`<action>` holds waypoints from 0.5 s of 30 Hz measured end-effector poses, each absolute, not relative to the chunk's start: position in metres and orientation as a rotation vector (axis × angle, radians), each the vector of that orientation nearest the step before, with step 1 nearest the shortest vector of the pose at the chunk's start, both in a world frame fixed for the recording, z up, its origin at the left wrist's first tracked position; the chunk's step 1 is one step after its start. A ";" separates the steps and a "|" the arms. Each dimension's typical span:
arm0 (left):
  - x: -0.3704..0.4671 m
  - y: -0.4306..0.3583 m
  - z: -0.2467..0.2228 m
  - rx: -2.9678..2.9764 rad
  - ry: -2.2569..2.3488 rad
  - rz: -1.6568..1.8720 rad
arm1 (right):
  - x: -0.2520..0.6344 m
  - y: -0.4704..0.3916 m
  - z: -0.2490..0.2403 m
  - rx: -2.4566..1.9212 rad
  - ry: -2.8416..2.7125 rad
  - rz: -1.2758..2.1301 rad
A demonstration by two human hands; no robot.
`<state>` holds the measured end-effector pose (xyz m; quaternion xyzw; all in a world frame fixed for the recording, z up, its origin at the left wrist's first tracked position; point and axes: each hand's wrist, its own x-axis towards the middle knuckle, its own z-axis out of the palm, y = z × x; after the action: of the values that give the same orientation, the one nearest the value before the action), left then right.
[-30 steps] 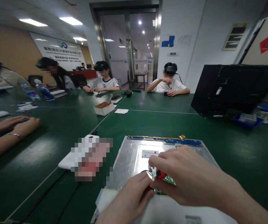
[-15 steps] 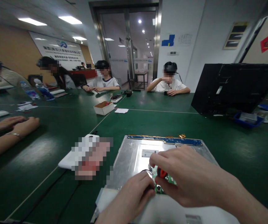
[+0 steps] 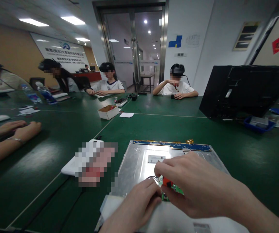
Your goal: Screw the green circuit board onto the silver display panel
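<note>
A silver display panel [image 3: 135, 161] lies flat in front of me, with a narrow blue circuit board [image 3: 173, 145] along its far edge. On its middle sits a green circuit board [image 3: 177, 189], partly covered by my hands. My right hand [image 3: 192, 184] is closed round the red-and-black handle of a screwdriver [image 3: 166, 182] over that board; the shaft and tip are hidden. My left hand [image 3: 143, 197] is closed at the board's left edge, fingertips pressed together; whatever they pinch cannot be made out. Dark wires [image 3: 152, 177] run just beyond them.
A white device [image 3: 69, 165] with a blurred-out phone-like area lies left of the panel. Further off stand a small cardboard box [image 3: 107, 112], a black monitor [image 3: 241, 92] and a blue tray [image 3: 259, 126]. Another person's hands [image 3: 24, 131] rest at left; several people sit around the green table [image 3: 154, 126].
My right hand has shifted very slightly and the screwdriver handle has turned, showing more red. My left hand stays in place.
</note>
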<state>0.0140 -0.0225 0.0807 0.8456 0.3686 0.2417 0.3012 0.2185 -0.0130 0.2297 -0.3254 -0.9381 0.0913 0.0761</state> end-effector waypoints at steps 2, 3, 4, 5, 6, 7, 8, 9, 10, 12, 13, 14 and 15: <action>0.014 -0.023 0.082 2.246 0.984 0.638 | 0.219 -0.013 0.230 -0.973 -2.811 0.275; 0.014 -0.024 0.083 2.249 0.988 0.639 | 0.219 -0.013 0.230 -0.973 -2.812 0.275; 0.014 -0.024 0.083 2.252 0.992 0.639 | 0.219 -0.014 0.230 -0.972 -2.815 0.277; 0.014 -0.024 0.083 2.256 0.994 0.640 | 0.219 -0.014 0.230 -0.974 -2.816 0.279; 0.014 -0.024 0.083 2.259 0.995 0.643 | 0.219 -0.014 0.230 -0.976 -2.817 0.280; 0.015 -0.024 0.083 2.262 0.995 0.645 | 0.220 -0.014 0.230 -0.977 -2.819 0.279; 0.015 -0.024 0.083 2.263 0.995 0.648 | 0.220 -0.014 0.231 -0.978 -2.818 0.277; 0.015 -0.024 0.082 2.264 0.996 0.651 | 0.219 -0.014 0.231 -0.978 -2.817 0.275; 0.015 -0.024 0.082 2.264 0.998 0.655 | 0.219 -0.014 0.231 -0.979 -2.815 0.273; 0.015 -0.024 0.082 2.264 0.999 0.663 | 0.219 -0.015 0.231 -0.979 -2.816 0.276; 0.015 -0.025 0.082 2.264 0.997 0.667 | 0.219 -0.015 0.231 -0.975 -2.817 0.276; 0.015 -0.025 0.082 2.265 0.994 0.670 | 0.218 -0.015 0.231 -0.972 -2.818 0.272; 0.015 -0.025 0.083 2.265 0.989 0.673 | 0.218 -0.015 0.231 -0.969 -2.819 0.268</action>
<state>0.0152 -0.0253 0.0828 0.8473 0.3701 0.2519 0.2858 0.2184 -0.0146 0.2308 -0.3228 -0.9393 0.0892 0.0742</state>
